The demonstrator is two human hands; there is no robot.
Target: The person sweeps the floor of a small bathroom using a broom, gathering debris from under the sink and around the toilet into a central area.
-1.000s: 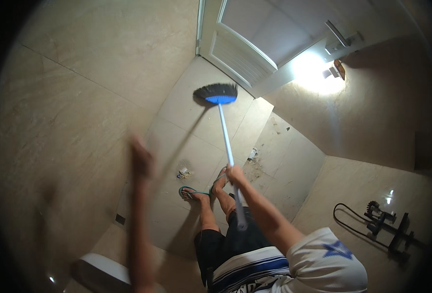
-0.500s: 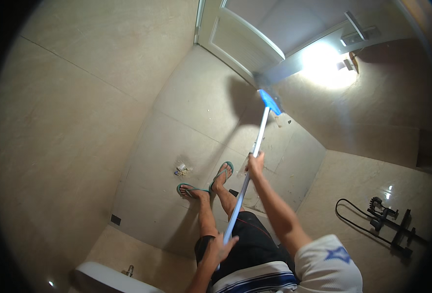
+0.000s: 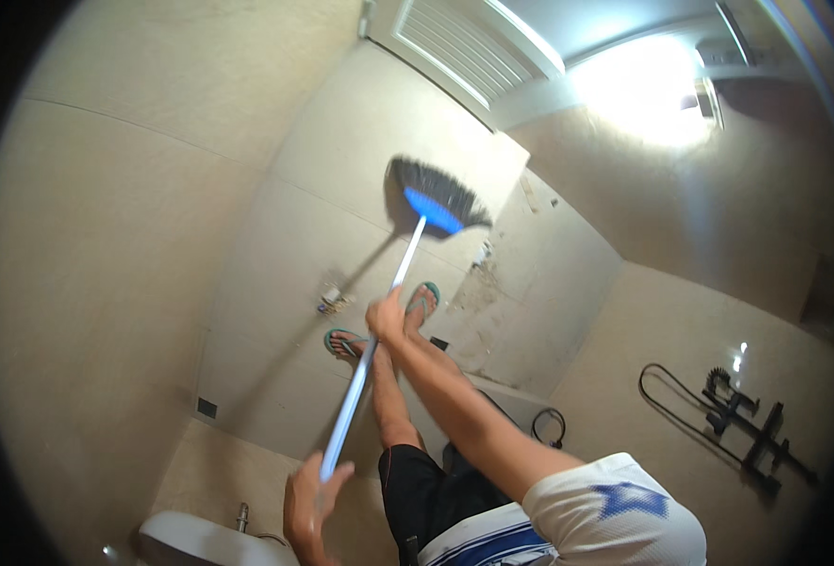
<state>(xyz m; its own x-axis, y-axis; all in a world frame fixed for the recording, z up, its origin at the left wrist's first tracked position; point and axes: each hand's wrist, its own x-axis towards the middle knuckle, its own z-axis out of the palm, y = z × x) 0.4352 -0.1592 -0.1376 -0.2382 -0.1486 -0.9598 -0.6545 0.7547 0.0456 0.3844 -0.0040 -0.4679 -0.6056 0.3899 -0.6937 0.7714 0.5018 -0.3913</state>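
Both my hands are on a broom with a pale metal handle (image 3: 349, 413), a blue head (image 3: 433, 210) and dark bristles (image 3: 442, 187). My right hand (image 3: 386, 317) is wrapped round the middle of the handle, near my feet. Lower down, my left hand (image 3: 311, 500) grips the handle's near end, its thumb lying along the side. The bristles are spread over the tiled floor, left of the dirty strip. A small heap of litter (image 3: 331, 302) lies left of my right hand, just past my sandalled left foot (image 3: 344, 342).
Dirt and scraps (image 3: 480, 283) are scattered on the floor at the right. A white door (image 3: 464, 47) stands at the far end, beside a bright light (image 3: 638, 90). Black shower fittings (image 3: 739, 420) are on the right wall. A white fixture (image 3: 200, 540) is at lower left, near a floor drain (image 3: 206, 407).
The broom head has swung left and nearer, away from the right-hand wall, and its bristles now show. My right hand has moved left with the handle; my left hand has moved left too.
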